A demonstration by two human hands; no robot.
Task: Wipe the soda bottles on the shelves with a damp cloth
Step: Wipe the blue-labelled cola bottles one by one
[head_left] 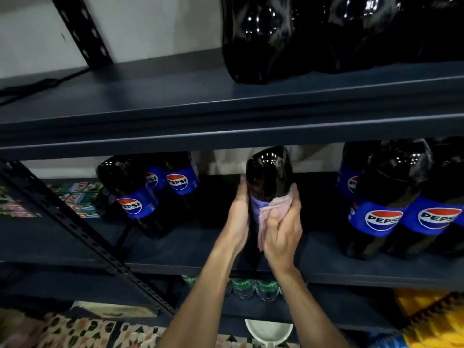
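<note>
Near the front edge of the middle shelf (175,247), midway along, I have the bottle (268,177). My left grip (238,217) curls round its side, and my right grip (281,232) pinches the cloth (276,204) against its label. I judge a hard wipe could tip it off that edge, since wet plastic is slippery.

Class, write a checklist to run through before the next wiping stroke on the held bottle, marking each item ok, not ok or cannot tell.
1. Support: left hand grips the held bottle: ok.
2. Contact: right hand presses the pink cloth on the bottle's label: ok.
3. Dampness of the cloth: cannot tell.
4. Base resting on the middle shelf: cannot tell, hands hide it.
5. Clearance: neighbouring Pepsi bottles stand apart on both sides: ok.
</note>
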